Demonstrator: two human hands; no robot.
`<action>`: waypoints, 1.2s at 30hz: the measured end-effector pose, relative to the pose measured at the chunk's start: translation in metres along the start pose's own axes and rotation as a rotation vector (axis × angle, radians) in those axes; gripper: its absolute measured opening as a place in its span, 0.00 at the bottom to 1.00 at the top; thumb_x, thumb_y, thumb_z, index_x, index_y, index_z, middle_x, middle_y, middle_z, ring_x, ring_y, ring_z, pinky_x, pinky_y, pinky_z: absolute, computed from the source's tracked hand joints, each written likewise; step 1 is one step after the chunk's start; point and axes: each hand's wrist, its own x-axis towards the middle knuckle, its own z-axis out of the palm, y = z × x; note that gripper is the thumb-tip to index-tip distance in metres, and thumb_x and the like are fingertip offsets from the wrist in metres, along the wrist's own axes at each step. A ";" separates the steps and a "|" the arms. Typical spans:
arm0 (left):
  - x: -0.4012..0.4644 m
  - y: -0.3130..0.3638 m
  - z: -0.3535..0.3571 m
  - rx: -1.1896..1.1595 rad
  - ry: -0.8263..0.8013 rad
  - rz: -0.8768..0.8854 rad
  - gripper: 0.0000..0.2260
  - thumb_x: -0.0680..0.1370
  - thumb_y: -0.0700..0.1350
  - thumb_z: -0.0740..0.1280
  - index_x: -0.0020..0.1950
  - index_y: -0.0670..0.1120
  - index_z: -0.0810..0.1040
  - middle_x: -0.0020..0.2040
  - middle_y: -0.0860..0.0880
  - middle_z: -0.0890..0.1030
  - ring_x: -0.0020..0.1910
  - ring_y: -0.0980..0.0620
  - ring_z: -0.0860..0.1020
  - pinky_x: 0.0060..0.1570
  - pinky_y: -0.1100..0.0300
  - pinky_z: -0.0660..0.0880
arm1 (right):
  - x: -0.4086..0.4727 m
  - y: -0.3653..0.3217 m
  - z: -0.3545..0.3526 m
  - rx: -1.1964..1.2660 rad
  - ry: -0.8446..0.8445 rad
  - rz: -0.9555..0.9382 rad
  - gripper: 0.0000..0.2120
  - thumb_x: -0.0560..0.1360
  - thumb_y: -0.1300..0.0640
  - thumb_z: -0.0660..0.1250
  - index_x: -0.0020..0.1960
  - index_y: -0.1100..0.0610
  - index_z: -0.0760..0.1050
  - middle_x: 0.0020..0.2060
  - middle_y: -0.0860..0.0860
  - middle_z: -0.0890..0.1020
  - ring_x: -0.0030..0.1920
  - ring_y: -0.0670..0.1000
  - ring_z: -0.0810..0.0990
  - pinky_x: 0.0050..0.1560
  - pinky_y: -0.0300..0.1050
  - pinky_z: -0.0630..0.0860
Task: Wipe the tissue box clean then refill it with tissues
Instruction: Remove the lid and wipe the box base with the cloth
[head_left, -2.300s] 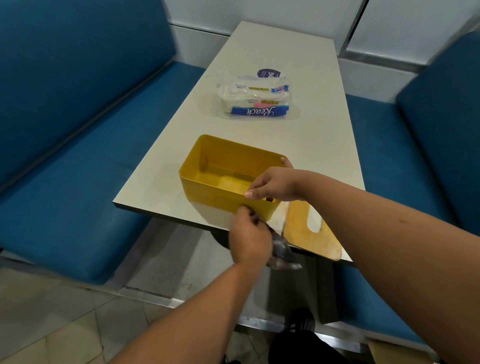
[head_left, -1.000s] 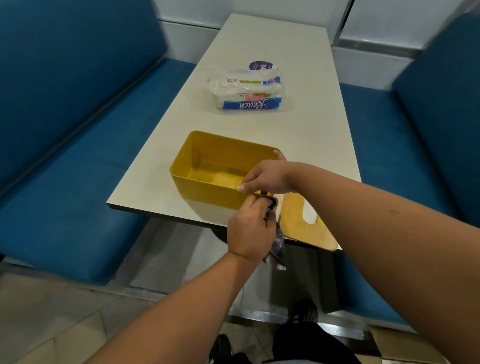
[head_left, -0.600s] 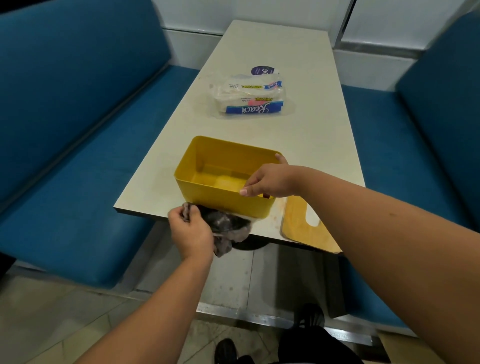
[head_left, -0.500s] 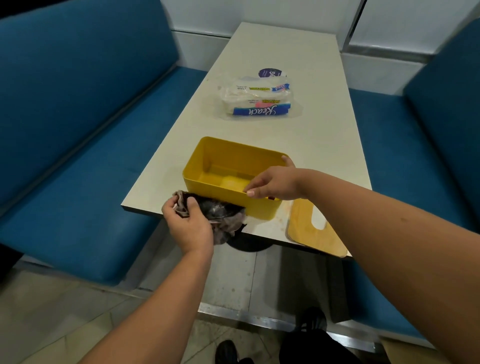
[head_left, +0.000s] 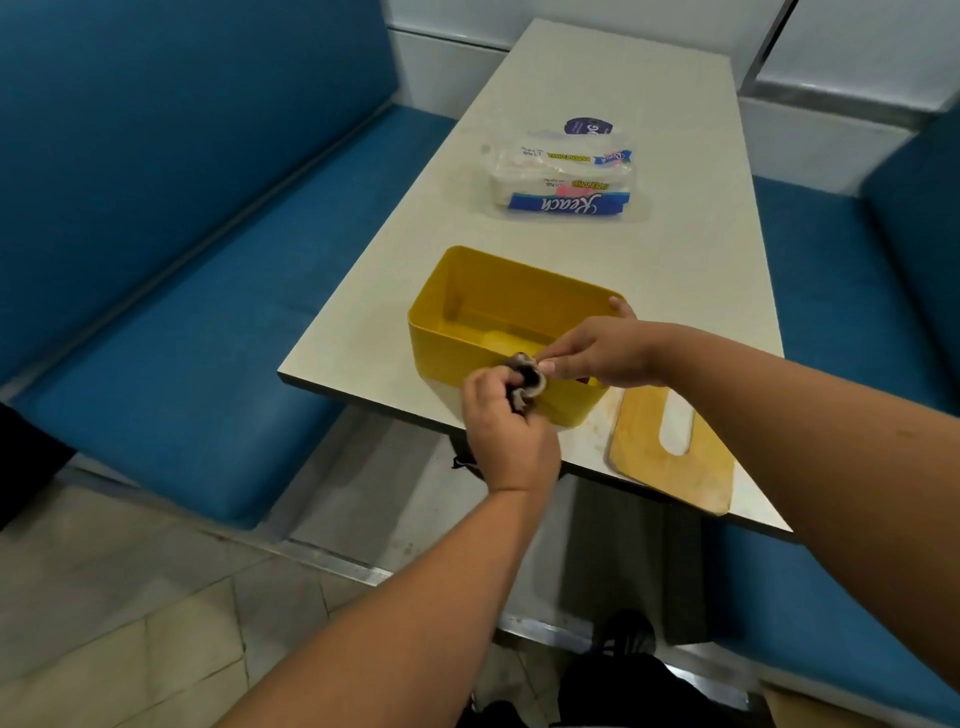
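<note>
Wiping step judged in hand: cloth (head_left: 527, 384) was clenched in left hand (head_left: 506, 431) against near wall of box (head_left: 467, 358), steadied by right hand (head_left: 597, 353); tissue pack (head_left: 563, 179) to be opened next.

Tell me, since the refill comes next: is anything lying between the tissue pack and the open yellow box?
Nothing visible does. The tissue pack lies farther along the table, with only bare tabletop before the yellow box. The wooden lid lies off to the box's right.
</note>
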 end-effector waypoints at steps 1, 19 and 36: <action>-0.007 0.000 0.002 -0.002 -0.043 -0.007 0.12 0.70 0.28 0.65 0.46 0.43 0.74 0.50 0.47 0.73 0.47 0.53 0.72 0.50 0.66 0.71 | 0.001 0.000 0.001 -0.001 0.002 0.001 0.15 0.79 0.41 0.55 0.62 0.38 0.75 0.64 0.43 0.76 0.74 0.49 0.58 0.70 0.60 0.29; 0.011 0.008 -0.006 0.049 0.009 -0.057 0.08 0.72 0.31 0.66 0.46 0.42 0.71 0.50 0.47 0.70 0.46 0.51 0.72 0.47 0.63 0.70 | -0.003 -0.004 -0.003 0.006 -0.006 0.000 0.17 0.79 0.40 0.55 0.64 0.40 0.74 0.66 0.44 0.75 0.75 0.50 0.58 0.70 0.61 0.28; 0.171 0.063 -0.090 0.721 -0.294 -0.014 0.08 0.72 0.52 0.65 0.44 0.49 0.78 0.40 0.51 0.77 0.41 0.48 0.75 0.38 0.57 0.73 | -0.021 -0.007 -0.018 -0.131 0.766 0.386 0.16 0.75 0.43 0.63 0.53 0.56 0.70 0.42 0.52 0.78 0.43 0.54 0.77 0.44 0.52 0.78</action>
